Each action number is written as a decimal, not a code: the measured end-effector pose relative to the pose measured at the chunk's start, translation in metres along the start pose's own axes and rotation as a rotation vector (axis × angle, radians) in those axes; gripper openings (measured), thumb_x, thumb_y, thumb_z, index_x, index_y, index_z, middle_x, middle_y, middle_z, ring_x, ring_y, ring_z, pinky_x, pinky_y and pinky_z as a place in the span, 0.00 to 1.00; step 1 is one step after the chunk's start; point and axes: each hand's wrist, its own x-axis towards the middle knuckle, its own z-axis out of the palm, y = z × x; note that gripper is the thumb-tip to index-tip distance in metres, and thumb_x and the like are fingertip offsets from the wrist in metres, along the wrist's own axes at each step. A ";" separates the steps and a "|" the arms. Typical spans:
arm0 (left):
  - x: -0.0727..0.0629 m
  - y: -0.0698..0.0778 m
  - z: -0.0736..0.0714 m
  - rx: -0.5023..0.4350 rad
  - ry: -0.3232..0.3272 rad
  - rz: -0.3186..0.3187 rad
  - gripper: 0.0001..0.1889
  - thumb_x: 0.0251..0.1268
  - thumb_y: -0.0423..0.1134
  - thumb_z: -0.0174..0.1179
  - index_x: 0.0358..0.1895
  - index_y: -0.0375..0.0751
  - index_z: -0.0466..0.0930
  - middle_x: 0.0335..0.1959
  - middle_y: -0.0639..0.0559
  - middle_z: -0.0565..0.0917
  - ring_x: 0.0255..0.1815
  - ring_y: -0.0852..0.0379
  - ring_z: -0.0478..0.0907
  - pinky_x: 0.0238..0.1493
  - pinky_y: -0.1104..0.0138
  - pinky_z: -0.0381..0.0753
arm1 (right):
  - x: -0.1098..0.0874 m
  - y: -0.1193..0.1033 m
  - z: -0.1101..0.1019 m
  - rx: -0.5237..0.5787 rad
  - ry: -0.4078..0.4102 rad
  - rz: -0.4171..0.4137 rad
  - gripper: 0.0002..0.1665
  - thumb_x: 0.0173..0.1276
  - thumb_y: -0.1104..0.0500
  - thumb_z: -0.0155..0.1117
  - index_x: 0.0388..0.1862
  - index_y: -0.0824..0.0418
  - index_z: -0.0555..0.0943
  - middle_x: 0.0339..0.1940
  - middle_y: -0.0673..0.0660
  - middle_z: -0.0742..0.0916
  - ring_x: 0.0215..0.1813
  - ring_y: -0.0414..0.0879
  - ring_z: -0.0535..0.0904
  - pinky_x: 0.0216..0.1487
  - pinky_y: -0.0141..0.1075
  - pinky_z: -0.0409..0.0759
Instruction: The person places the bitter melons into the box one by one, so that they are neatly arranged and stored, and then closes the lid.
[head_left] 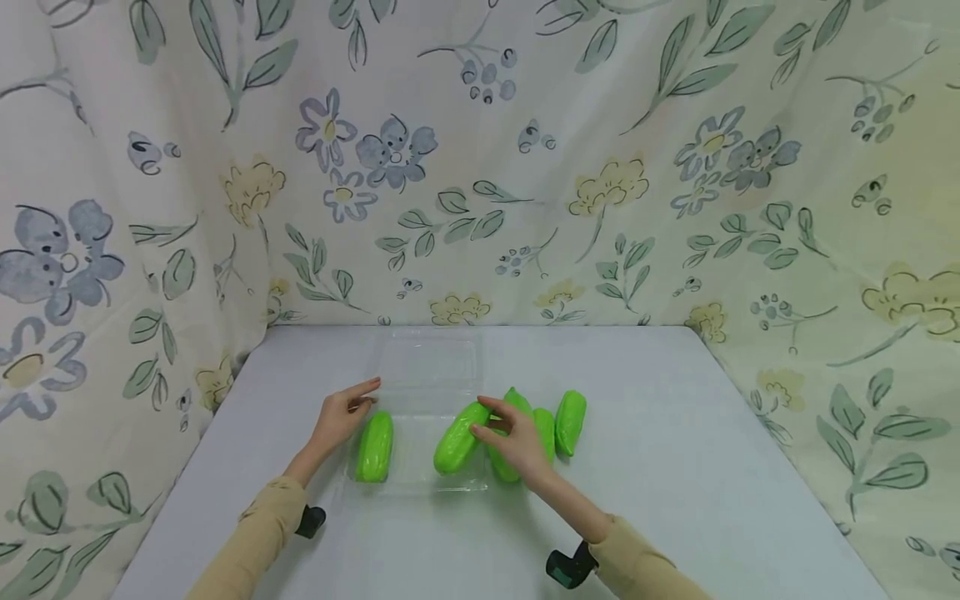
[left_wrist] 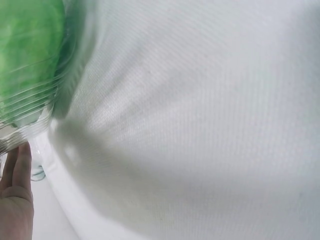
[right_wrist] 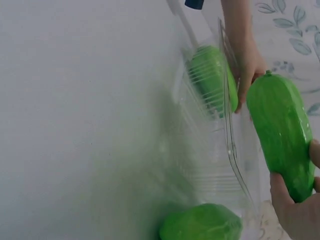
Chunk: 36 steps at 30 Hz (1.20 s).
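Note:
A clear plastic clamshell box (head_left: 414, 488) lies on the table with its lid (head_left: 427, 358) folded back. One green cucumber (head_left: 375, 447) rests in its left end. My right hand (head_left: 519, 443) pinches another cucumber (head_left: 459, 439) near one end, holding it tilted over the box's right part; in the right wrist view this cucumber (right_wrist: 280, 130) appears above the rim. At the left back corner of the box is my left hand (head_left: 337, 422), its fingers extended. The left wrist view shows those fingers (left_wrist: 21, 170) against the ribbed plastic wall (left_wrist: 30, 127).
Several more cucumbers lie to the right of the box, partly behind my right hand; the rightmost cucumber (head_left: 571, 423) sits slightly apart. A white table (head_left: 675, 467) carries everything. Floral curtains (head_left: 465, 167) hang behind it and along both sides.

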 end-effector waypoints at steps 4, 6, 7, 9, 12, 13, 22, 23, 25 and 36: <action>0.000 0.002 -0.001 0.000 -0.028 -0.055 0.22 0.61 0.20 0.54 0.59 0.31 0.75 0.58 0.36 0.78 0.46 0.42 0.84 0.48 0.56 0.84 | 0.000 -0.014 0.007 -0.020 -0.009 -0.042 0.28 0.62 0.67 0.64 0.62 0.71 0.72 0.61 0.70 0.77 0.54 0.65 0.79 0.49 0.39 0.85; 0.001 0.003 -0.002 0.009 -0.037 -0.073 0.21 0.61 0.20 0.53 0.59 0.30 0.75 0.59 0.36 0.78 0.47 0.41 0.83 0.49 0.55 0.84 | 0.004 -0.015 0.011 -0.036 -0.013 -0.049 0.28 0.62 0.66 0.64 0.62 0.71 0.72 0.61 0.69 0.78 0.54 0.65 0.79 0.50 0.40 0.85; 0.001 0.003 -0.002 0.014 -0.037 -0.072 0.21 0.61 0.20 0.54 0.59 0.30 0.75 0.58 0.36 0.78 0.47 0.41 0.83 0.49 0.56 0.84 | 0.006 -0.011 0.014 -0.038 -0.013 -0.060 0.28 0.62 0.65 0.65 0.62 0.70 0.72 0.61 0.68 0.78 0.54 0.64 0.79 0.50 0.40 0.85; 0.002 0.003 -0.002 0.020 -0.033 -0.066 0.21 0.61 0.20 0.54 0.59 0.30 0.75 0.58 0.36 0.78 0.46 0.41 0.83 0.48 0.56 0.84 | 0.013 -0.001 0.019 -0.050 -0.009 -0.076 0.28 0.62 0.63 0.66 0.62 0.68 0.73 0.61 0.66 0.78 0.54 0.62 0.80 0.49 0.42 0.85; 0.002 0.001 -0.001 0.029 -0.024 -0.048 0.21 0.60 0.20 0.54 0.59 0.30 0.75 0.58 0.36 0.79 0.45 0.41 0.84 0.47 0.58 0.85 | 0.018 0.008 0.025 -0.071 -0.020 -0.086 0.28 0.62 0.60 0.67 0.61 0.65 0.74 0.62 0.63 0.79 0.55 0.60 0.80 0.48 0.40 0.85; 0.002 0.001 -0.001 0.033 -0.024 -0.040 0.21 0.60 0.20 0.54 0.59 0.30 0.75 0.57 0.36 0.78 0.45 0.41 0.84 0.47 0.58 0.85 | 0.019 0.009 0.027 -0.075 -0.024 -0.085 0.28 0.62 0.59 0.67 0.61 0.65 0.74 0.62 0.63 0.79 0.55 0.60 0.80 0.48 0.39 0.85; 0.001 0.003 0.000 0.041 -0.033 -0.053 0.21 0.61 0.20 0.54 0.59 0.30 0.75 0.58 0.35 0.78 0.47 0.41 0.83 0.49 0.55 0.84 | 0.024 0.012 0.041 -0.065 -0.034 -0.065 0.28 0.61 0.60 0.67 0.61 0.63 0.75 0.60 0.63 0.80 0.55 0.61 0.80 0.43 0.31 0.85; 0.001 0.003 -0.001 0.041 -0.038 -0.062 0.21 0.61 0.21 0.54 0.59 0.30 0.74 0.58 0.35 0.78 0.47 0.41 0.83 0.50 0.55 0.83 | 0.024 0.013 0.042 -0.064 -0.032 -0.067 0.29 0.61 0.60 0.67 0.61 0.64 0.75 0.60 0.63 0.80 0.55 0.62 0.80 0.43 0.31 0.85; 0.001 0.003 -0.001 0.045 -0.047 -0.076 0.21 0.62 0.21 0.54 0.60 0.31 0.74 0.59 0.36 0.78 0.48 0.41 0.83 0.50 0.55 0.83 | 0.024 0.013 0.044 -0.053 -0.029 -0.066 0.29 0.61 0.61 0.68 0.61 0.65 0.74 0.60 0.64 0.80 0.54 0.62 0.80 0.42 0.32 0.86; 0.000 0.004 0.000 0.049 -0.039 -0.072 0.21 0.62 0.22 0.54 0.60 0.31 0.75 0.58 0.36 0.78 0.47 0.41 0.83 0.49 0.55 0.84 | 0.027 0.015 0.060 -0.071 -0.026 -0.057 0.27 0.60 0.62 0.68 0.59 0.65 0.75 0.58 0.64 0.81 0.52 0.63 0.80 0.41 0.31 0.85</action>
